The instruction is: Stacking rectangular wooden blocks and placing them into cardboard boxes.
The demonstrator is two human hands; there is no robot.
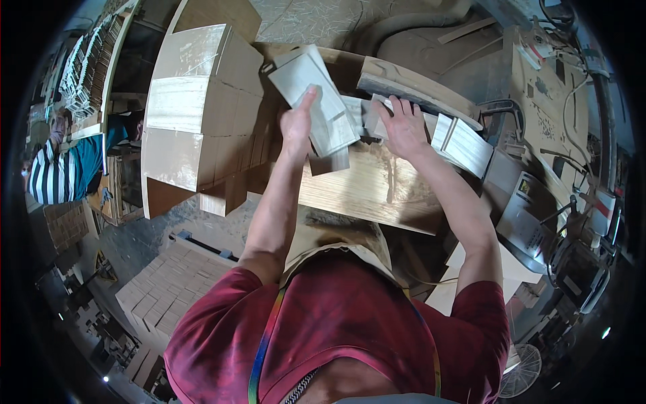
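Note:
My left hand (297,125) grips a small stack of pale flat wooden boards (321,94), thumb on top and the other fingers hidden beneath. The boards are tilted above the left part of a wooden worktop (377,185). My right hand (405,132) lies flat with its fingers stretched out over light wooden pieces (354,111) lined up along a curved wooden fence (420,86). Just right of that hand sit more pale wooden blocks (463,143). Whether the right fingertips press on a piece or only rest there, I cannot tell.
A dark C-shaped clamp (513,116) sits at the fence's right end. A tall stack of wooden boxes or boards (176,104) stands left of the worktop. Lower left is a pallet-like pile of small blocks (176,286). Another person (64,168) in stripes is at far left.

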